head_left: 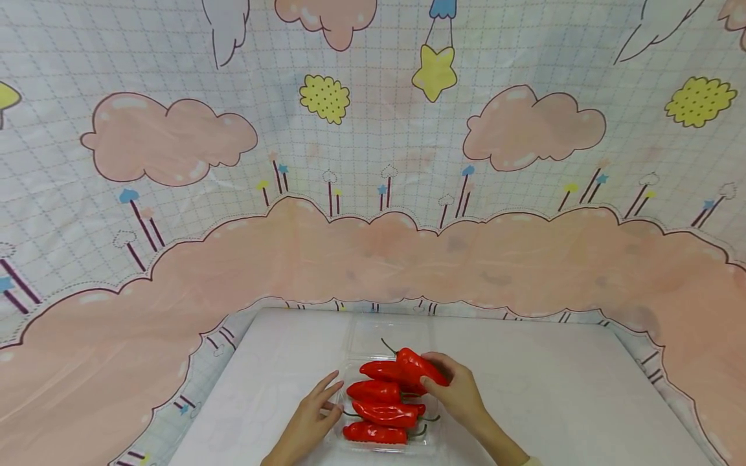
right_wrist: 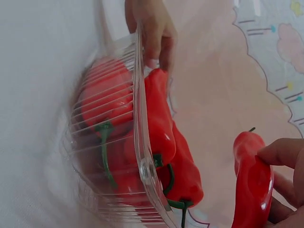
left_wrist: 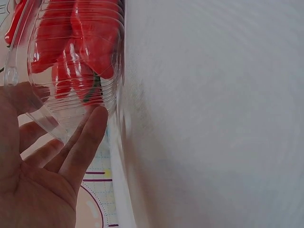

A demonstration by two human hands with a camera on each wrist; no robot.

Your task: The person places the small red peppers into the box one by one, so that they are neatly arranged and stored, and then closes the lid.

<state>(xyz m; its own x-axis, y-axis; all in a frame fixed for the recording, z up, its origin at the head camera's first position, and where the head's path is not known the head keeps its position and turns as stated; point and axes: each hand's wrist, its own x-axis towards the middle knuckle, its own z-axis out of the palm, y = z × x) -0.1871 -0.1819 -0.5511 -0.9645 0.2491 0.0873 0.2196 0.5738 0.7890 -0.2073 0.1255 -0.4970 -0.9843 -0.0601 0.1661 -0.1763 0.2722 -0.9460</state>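
A clear plastic clamshell box point(head_left: 428, 442) with ridged walls stands on the white table. Several red peppers point(head_left: 381, 414) with green stems lie in it, stacked up to the rim. My right hand point(head_left: 451, 385) holds one more red pepper point(right_wrist: 251, 185) between thumb and fingers, over the far right part of the box. That pepper's stem points away to the left in the head view. At the box's left side is my left hand point(head_left: 315, 414). Its straight fingers point(left_wrist: 88, 137) touch the outside of the clear wall in the left wrist view.
The box's clear lid point(head_left: 390, 336) lies folded back on the table behind it. White covering spreads over the table point(head_left: 542, 388) on both sides. A printed curtain point(head_left: 373, 259) with clouds and stars hangs behind and around the table.
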